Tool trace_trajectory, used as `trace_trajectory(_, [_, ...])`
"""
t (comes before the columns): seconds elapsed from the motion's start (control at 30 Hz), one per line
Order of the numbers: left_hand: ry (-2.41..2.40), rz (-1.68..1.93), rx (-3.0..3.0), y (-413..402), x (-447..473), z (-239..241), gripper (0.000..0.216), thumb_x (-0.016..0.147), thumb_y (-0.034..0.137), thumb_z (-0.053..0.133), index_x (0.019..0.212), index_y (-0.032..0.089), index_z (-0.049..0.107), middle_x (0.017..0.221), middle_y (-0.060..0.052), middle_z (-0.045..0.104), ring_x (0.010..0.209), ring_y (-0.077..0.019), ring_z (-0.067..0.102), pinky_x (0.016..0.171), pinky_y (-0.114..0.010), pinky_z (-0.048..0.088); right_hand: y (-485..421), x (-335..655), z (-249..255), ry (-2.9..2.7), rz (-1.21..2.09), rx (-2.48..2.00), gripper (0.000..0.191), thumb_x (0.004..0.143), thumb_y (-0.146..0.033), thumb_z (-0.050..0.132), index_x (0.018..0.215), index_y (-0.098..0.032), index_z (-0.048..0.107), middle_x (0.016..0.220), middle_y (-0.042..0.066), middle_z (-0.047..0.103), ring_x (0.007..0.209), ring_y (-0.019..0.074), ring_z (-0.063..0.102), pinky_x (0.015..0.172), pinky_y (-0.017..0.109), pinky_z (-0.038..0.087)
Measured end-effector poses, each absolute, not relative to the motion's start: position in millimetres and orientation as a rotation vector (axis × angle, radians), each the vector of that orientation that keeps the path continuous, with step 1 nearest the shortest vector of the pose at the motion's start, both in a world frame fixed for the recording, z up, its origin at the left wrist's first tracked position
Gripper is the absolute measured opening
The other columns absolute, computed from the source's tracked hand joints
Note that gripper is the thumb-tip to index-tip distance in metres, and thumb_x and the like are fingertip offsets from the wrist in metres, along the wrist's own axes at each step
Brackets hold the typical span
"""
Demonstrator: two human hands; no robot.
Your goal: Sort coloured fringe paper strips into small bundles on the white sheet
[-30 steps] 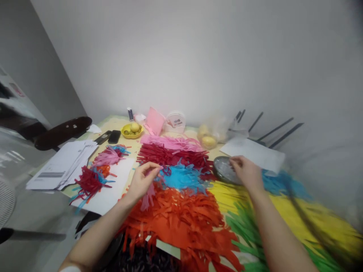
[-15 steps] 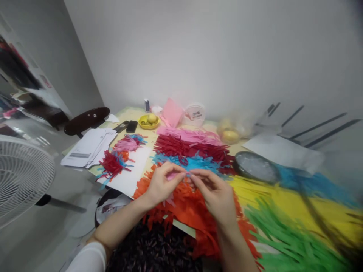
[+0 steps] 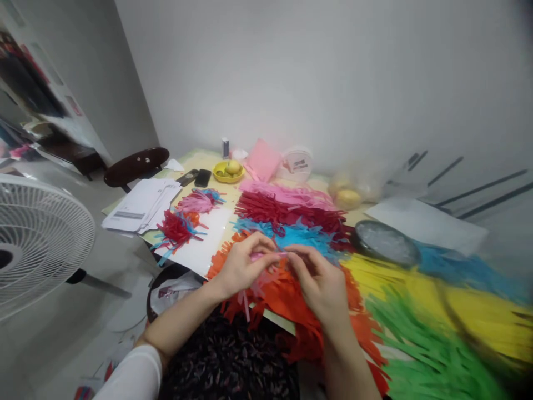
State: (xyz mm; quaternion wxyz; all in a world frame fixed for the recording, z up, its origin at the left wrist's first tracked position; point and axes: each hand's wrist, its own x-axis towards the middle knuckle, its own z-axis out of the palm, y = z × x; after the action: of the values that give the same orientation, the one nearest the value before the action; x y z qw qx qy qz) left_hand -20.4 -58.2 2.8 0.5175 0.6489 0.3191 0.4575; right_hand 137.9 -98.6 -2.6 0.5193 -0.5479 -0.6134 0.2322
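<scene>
Between my two hands is a pink paper strip, rolled thin along its upper edge, with loose fringe hanging below. My left hand pinches its left part between thumb and fingers. At the strip's right end, the fingertips of my right hand are pressed together on it. Both hands are above a heap of orange fringed paper. Just beyond lies blue fringed paper, then dark red fringed paper and pink fringed paper.
Finished-looking multicoloured tassels lie on a white sheet at left, by stacked papers and a phone. A yellow fruit dish stands behind. A round dish, yellow paper and green paper are at right. A fan stands left.
The view has shifted, so the table appears farther right. My hands stay together on the pink strip, and more of its pink length and hanging fringe shows now.
</scene>
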Motion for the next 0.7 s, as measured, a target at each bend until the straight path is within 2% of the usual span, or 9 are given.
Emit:
trace_trajectory(0.07, [0.740,1.102,1.446,-59.4,-19.8,-1.7,0.026,0.081,0.039,0.072,0.084,0.016,0.060,0.071,0.000,0.067,0.058,-0.0110,0.064,0.059,-0.023,0.052,-100.6,135.1,-2.4,-1.409,0.708,-1.262,0.027,0.087,-0.046,0.063,0.089,-0.020,0.069,0.068,0.001,0.068,0.054,0.0138,0.059,0.050,0.024,0.046])
trace_trajectory(0.17, [0.721,1.086,1.385,-61.9,-20.2,-6.8,0.030,0.078,0.042,0.075,0.081,0.016,0.061,0.066,0.001,0.065,0.054,-0.0105,0.062,0.056,-0.022,0.052,-103.8,133.3,0.9,-1.356,0.858,-1.207,0.030,0.084,-0.049,0.066,0.083,-0.019,0.069,0.058,-0.001,0.061,0.046,0.0113,0.051,0.043,0.023,0.040])
trace_trajectory(0.27, [0.707,1.062,1.335,-64.7,-21.3,-9.9,0.031,0.077,0.042,0.076,0.080,0.016,0.061,0.066,0.000,0.067,0.053,-0.0106,0.063,0.055,-0.022,0.051,-106.1,136.7,5.2,-1.322,0.942,-1.222,0.033,0.079,-0.050,0.071,0.090,-0.019,0.071,0.053,-0.003,0.058,0.042,0.0105,0.047,0.040,0.022,0.038])
trace_trajectory(0.47, [0.666,1.101,1.306,-68.4,-21.3,-13.7,0.027,0.076,0.037,0.078,0.077,0.015,0.062,0.064,0.000,0.067,0.052,-0.0108,0.064,0.054,-0.021,0.052,-110.0,134.1,4.1,-1.230,0.926,-1.246,0.029,0.077,-0.048,0.073,0.077,-0.019,0.069,0.051,-0.003,0.055,0.041,0.0104,0.047,0.039,0.022,0.037])
trace_trajectory(0.6, [0.653,1.127,1.321,-68.0,-22.2,-16.9,0.027,0.077,0.038,0.077,0.078,0.015,0.063,0.064,0.000,0.066,0.052,-0.0104,0.064,0.053,-0.020,0.052,-110.7,126.0,-0.8,-1.187,0.864,-1.247,0.029,0.078,-0.048,0.072,0.078,-0.019,0.069,0.050,-0.004,0.054,0.040,0.0094,0.044,0.038,0.021,0.035])
trace_trajectory(0.7, [0.670,1.110,1.332,-66.8,-23.2,-20.2,0.028,0.076,0.038,0.078,0.087,0.015,0.068,0.070,-0.001,0.070,0.054,-0.0113,0.066,0.055,-0.021,0.053,-109.5,126.2,-1.0,-1.231,0.924,-1.235,0.027,0.078,-0.046,0.073,0.077,-0.019,0.071,0.049,-0.003,0.054,0.040,0.0091,0.043,0.037,0.021,0.033])
